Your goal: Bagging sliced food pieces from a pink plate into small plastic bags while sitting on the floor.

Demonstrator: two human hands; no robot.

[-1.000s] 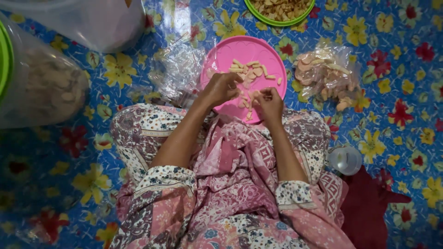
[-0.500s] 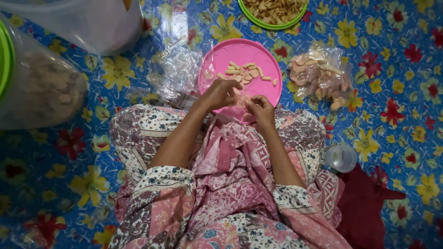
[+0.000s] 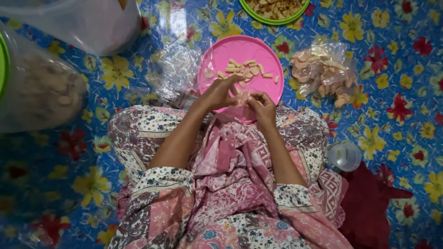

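A round pink plate [image 3: 240,50] lies on the floral mat just beyond my knees, with several pale cracker pieces [image 3: 244,69] scattered on it. Over the plate's near edge, my left hand [image 3: 219,92] and my right hand [image 3: 262,103] meet, fingers pinched together on a small clear plastic bag holding a few crackers [image 3: 242,97]. A filled clear bag of crackers [image 3: 323,74] rests to the right of the plate. Empty clear plastic bags [image 3: 177,74] lie to its left.
A green-rimmed bowl of crackers [image 3: 274,9] stands at the top. A large clear sack of crackers [image 3: 39,92] fills the left side, a translucent tub [image 3: 87,20] behind it. A small clear cup [image 3: 344,157] and dark red cloth [image 3: 374,207] sit at my right.
Both hands have drawn slightly nearer to me and closed together on the small bag at the plate's near edge.
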